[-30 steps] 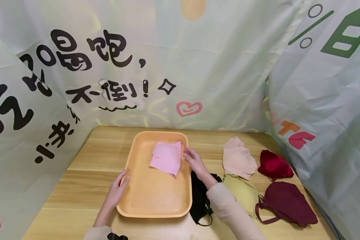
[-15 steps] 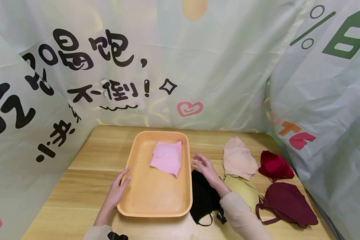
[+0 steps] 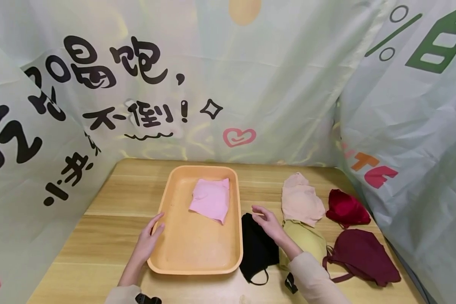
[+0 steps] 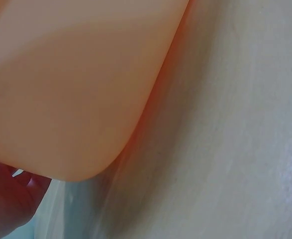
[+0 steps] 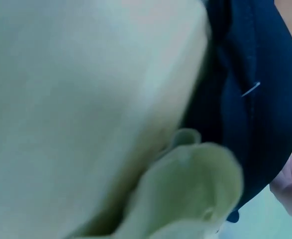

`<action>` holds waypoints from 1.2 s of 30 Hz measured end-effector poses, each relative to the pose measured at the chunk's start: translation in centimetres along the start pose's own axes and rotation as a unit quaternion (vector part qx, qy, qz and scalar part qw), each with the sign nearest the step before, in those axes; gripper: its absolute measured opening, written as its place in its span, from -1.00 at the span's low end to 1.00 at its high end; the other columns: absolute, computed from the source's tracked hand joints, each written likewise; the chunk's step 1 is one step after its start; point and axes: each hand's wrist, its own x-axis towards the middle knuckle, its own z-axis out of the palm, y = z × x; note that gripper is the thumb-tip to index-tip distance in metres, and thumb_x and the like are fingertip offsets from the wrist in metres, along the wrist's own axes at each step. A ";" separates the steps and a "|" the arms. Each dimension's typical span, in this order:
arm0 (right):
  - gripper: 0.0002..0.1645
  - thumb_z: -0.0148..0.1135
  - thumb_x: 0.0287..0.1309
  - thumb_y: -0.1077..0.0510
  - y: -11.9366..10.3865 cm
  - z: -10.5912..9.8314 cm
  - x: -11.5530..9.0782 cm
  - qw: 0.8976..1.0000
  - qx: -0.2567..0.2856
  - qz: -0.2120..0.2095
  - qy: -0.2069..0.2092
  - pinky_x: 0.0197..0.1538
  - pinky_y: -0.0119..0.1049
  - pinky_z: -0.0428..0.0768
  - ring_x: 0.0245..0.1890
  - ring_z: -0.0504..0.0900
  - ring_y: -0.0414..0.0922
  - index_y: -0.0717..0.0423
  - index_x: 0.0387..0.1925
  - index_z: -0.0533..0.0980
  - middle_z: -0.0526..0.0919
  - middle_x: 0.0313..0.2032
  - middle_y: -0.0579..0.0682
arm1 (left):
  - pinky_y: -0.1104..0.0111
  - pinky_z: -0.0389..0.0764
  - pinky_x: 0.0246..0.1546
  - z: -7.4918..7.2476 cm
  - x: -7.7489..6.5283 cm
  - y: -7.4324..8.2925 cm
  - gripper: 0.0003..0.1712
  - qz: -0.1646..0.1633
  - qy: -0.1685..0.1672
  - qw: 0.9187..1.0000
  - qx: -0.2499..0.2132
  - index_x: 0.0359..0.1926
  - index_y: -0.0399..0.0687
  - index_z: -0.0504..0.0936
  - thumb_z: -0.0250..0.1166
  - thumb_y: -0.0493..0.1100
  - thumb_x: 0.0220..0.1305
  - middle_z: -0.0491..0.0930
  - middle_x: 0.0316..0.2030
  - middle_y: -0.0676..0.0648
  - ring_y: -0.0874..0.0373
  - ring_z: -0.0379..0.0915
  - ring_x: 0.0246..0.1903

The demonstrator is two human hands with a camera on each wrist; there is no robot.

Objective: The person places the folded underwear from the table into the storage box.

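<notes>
An orange tray (image 3: 191, 253) lies on the table with a folded pink cloth garment (image 3: 211, 198) inside. My left hand (image 3: 147, 242) rests against the tray's left rim, thumb and forefinger spread; in the left wrist view part of this hand (image 4: 9, 201) shows beside the tray's corner. My right hand (image 3: 270, 226) is over the far part of a black bra (image 3: 256, 249), fingers loosely bent and holding nothing. Whether its fingertips touch the fabric cannot be told. In the right wrist view the black bra (image 5: 265, 99) lies beyond a yellow-green one (image 5: 190, 184).
Right of the black bra lie a yellow-green bra (image 3: 308, 240), a pale pink one (image 3: 302, 200), a bright red one (image 3: 346, 207) and a maroon one (image 3: 365, 257) with a strap. Printed cloth sheets (image 3: 289, 84) hang around the wooden table (image 3: 114, 202).
My right hand has left the tray's right rim and moved right and toward me, over the black bra. The left hand and the tray have stayed in place.
</notes>
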 end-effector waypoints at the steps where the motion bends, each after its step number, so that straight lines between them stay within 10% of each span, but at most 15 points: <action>1: -0.53 0.04 0.22 0.30 0.1 -0.1 -0.2 1.000 -0.003 0.004 -0.003 0.06 -0.01 0.45 0.05 0.45 0.19 0.42 0.15 0.31 0.40 0.09 0.36 | -0.10 -0.11 0.28 0.0 0.0 0.0 -0.48 0.000 0.001 1.000 0.001 0.30 -0.26 0.17 -0.05 -0.14 0.40 0.00 0.33 -0.34 -0.26 -0.24 0.34; 17: -0.36 0.21 0.11 0.14 1.3 -1.5 -2.8 0.978 -0.187 -0.019 -0.089 0.18 0.19 0.21 0.21 0.21 0.27 0.32 0.18 0.29 0.29 0.18 0.34 | -0.13 -0.09 0.26 -0.2 0.1 -0.4 -0.46 0.003 -0.002 1.000 0.009 0.30 -0.25 0.16 -0.05 -0.11 0.40 0.00 0.33 -0.35 -0.29 -0.25 0.33; 36: -0.14 0.35 -0.04 0.05 1.5 -1.6 -3.7 0.978 -0.199 0.016 -0.064 0.17 0.28 0.15 0.24 0.06 0.39 0.32 0.24 0.22 0.09 0.25 0.47 | -0.12 -0.10 0.27 -0.1 0.0 -0.3 -0.45 -0.004 -0.001 1.000 0.010 0.30 -0.22 0.17 -0.04 -0.07 0.39 0.00 0.34 -0.34 -0.28 -0.24 0.33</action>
